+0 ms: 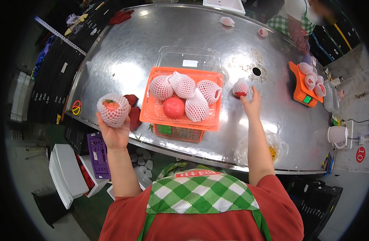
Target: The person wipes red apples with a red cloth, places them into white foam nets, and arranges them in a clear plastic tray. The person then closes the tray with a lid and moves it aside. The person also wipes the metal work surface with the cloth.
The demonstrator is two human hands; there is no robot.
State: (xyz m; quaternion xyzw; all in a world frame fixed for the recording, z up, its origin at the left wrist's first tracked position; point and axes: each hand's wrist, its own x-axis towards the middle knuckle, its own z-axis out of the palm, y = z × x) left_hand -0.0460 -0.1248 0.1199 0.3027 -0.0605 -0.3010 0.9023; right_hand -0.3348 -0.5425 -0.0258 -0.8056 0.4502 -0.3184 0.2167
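My left hand (116,132) holds up a tomato in a white foam net (113,110), its green stem end showing, left of the orange scale. My right hand (252,101) has its fingers apart beside a smaller net-wrapped red fruit (241,87) on the metal table; whether a fingertip touches it I cannot tell. Between the hands, a clear plastic clamshell box (189,57) lies with its lid folded back on an orange digital scale (178,132). Several net-wrapped fruits (182,86) and a bare red tomato (173,107) are in the box.
Red cloths (135,119) and scissors (76,107) lie at the left. A plastic bag (273,149) is near the right front edge. A second orange scale (305,95) with netted fruit stands at the right, where a co-worker (297,27) reaches in. The steel table (184,33) has a dark hole.
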